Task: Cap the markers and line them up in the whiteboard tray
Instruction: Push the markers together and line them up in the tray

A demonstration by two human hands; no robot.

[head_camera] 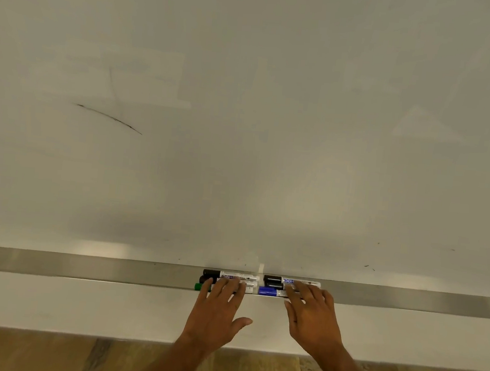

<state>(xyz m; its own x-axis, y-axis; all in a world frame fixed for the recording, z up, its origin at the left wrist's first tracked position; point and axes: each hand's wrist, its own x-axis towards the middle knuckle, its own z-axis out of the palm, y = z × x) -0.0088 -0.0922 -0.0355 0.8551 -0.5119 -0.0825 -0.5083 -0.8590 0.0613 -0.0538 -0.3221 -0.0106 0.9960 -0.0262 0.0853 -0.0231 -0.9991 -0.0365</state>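
Note:
Several capped markers lie lengthwise in the metal whiteboard tray (pixel 110 269), in two groups side by side. The left group has two black-capped markers (pixel 214 273) and a green-capped marker (pixel 198 286) at the front. The right group has two black-capped markers (pixel 272 279) and a blue-capped marker (pixel 267 291) at the front. My left hand (pixel 217 308) rests flat with spread fingers on the left group. My right hand (pixel 312 314) rests the same way on the right group. Neither hand grips a marker; the fingers hide the barrels' middle parts.
The whiteboard (pixel 243 125) fills the view above the tray, with a thin dark stroke (pixel 109 117) at the left. A white wall strip (pixel 76 303) runs below the tray. Wooden floor (pixel 42 354) lies at the bottom.

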